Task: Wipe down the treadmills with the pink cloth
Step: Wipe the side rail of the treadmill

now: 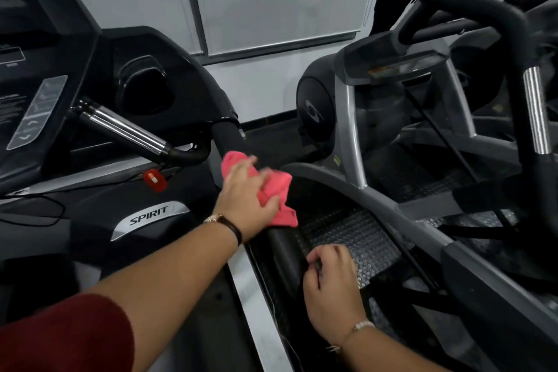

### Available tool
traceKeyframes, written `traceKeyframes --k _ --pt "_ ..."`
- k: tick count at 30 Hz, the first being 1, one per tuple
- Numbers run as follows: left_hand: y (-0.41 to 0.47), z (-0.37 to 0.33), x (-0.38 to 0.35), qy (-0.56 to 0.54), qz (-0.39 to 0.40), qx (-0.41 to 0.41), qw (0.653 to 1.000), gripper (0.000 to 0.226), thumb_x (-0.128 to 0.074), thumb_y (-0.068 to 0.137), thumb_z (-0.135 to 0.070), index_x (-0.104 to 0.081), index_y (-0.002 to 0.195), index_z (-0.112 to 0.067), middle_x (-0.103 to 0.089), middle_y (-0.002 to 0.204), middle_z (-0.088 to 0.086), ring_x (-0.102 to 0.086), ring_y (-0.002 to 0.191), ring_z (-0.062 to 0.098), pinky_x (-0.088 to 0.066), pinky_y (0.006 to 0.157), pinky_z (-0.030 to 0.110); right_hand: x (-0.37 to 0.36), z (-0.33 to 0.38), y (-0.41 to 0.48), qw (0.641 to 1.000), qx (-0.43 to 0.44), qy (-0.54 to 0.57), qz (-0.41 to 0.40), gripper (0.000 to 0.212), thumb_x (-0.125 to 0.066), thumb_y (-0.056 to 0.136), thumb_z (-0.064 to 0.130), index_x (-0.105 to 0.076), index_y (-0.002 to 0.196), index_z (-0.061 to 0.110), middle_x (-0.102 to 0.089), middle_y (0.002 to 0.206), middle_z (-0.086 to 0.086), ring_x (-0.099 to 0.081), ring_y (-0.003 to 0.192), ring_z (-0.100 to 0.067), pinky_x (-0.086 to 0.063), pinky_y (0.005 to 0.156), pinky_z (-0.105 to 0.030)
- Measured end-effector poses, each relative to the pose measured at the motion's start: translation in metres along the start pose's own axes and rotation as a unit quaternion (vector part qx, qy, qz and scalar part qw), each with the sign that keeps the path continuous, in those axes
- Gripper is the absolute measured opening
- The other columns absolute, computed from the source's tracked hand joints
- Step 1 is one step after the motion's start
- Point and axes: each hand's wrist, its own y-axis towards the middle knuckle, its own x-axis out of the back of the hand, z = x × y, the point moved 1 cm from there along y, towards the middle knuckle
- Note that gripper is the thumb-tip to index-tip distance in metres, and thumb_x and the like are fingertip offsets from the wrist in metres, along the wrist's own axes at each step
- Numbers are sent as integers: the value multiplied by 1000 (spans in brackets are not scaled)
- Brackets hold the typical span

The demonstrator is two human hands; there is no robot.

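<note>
Pink, crumpled fabric cloth (pixel 273 190) is pressed onto the black padded side handrail (pixel 282 254) of the black treadmill (pixel 90 220), just below the centre of the frame. It is held down by the left hand (pixel 246 202), whose fingers are spread flat over it, with part of the cloth bunched under the palm and the rest spilling out towards the right. A dark band is worn on that wrist, and a dark red sleeve (pixel 63 338) is seen at the lower left. The right hand (pixel 330 287), at the lower centre-right, is curled loosely against the lower end of the same handrail; whether anything is gripped by it cannot be told. A silver badge reading SPIRIT (pixel 149 217) is seen left of centre, and a red safety key (pixel 154 180) above it. A grey and black elliptical machine (pixel 392 118) fills the right side of the frame.
</note>
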Motion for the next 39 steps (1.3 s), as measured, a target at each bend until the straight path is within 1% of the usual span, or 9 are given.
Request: traceKeyframes --k 3,6,14,19,22,25,28,32,39 --pt "-7 -10 0 -138 -18 220 965 100 -70 75 -40 -10 149 -8 -7 156 13 -13 143 26 -12 114 29 1 1 0 1000 -11 4 3 29 -27 71 37 -50 83 26 -45 92 7 -46 87 -17 -37 79 -30" --pt "-23 -24 -7 -222 -17 333 916 106 -73 74 -39 -4 150 -11 -24 150 15 -36 133 29 -30 107 32 0 2 0 999 -16 7 28 15 -32 75 28 -45 83 29 -44 94 8 -43 90 -16 -38 81 -32" --pt "6 -17 -2 -247 11 409 878 124 -78 63 -32 15 146 -34 -44 137 12 -52 114 30 -39 94 34 -1 4 2 999 6 -1 35 23 -23 66 36 -41 81 33 -43 90 9 -46 87 -17 -42 78 -36" --pt "15 8 -1 -501 4 476 723 143 -84 40 -27 12 143 -43 -52 125 13 -64 89 32 -54 80 49 4 7 0 997 -20 -4 76 11 -28 72 31 -35 75 40 -40 86 19 -46 88 -13 -41 83 -36" --pt "7 10 -5 -586 37 450 673 127 -82 58 -22 9 144 -44 -52 125 16 -66 86 33 -55 69 50 6 11 0 996 -21 -17 79 13 -35 75 25 -38 79 38 -41 85 19 -46 88 -11 -40 84 -35" --pt "12 13 1 -475 55 440 760 128 -85 41 -33 -6 143 -43 -51 129 13 -63 97 34 -52 83 53 9 14 1 995 -23 -34 89 19 -46 85 14 -42 86 32 -43 90 15 -46 89 -12 -40 83 -34" --pt "15 3 15 -312 69 429 845 120 -79 62 -34 4 148 -23 -44 138 12 -53 116 31 -43 99 38 9 16 1 996 -25 -42 81 24 -50 83 8 -43 87 30 -45 91 12 -47 89 -13 -40 81 -34" --pt "-16 -27 1 -181 -39 247 951 113 -73 75 -31 13 148 -22 -26 147 22 -34 133 34 -28 111 35 8 16 0 998 -21 -40 47 30 -56 78 4 -43 89 30 -43 93 12 -48 88 -14 -37 76 -32" --pt "-28 -35 -4 -36 85 64 994 103 -52 75 -49 21 145 -29 12 157 7 24 141 25 9 116 43 3 30 15 989 47 140 -27 18 -47 81 24 -44 92 39 -51 98 9 -50 91 -1 -39 79 -9"
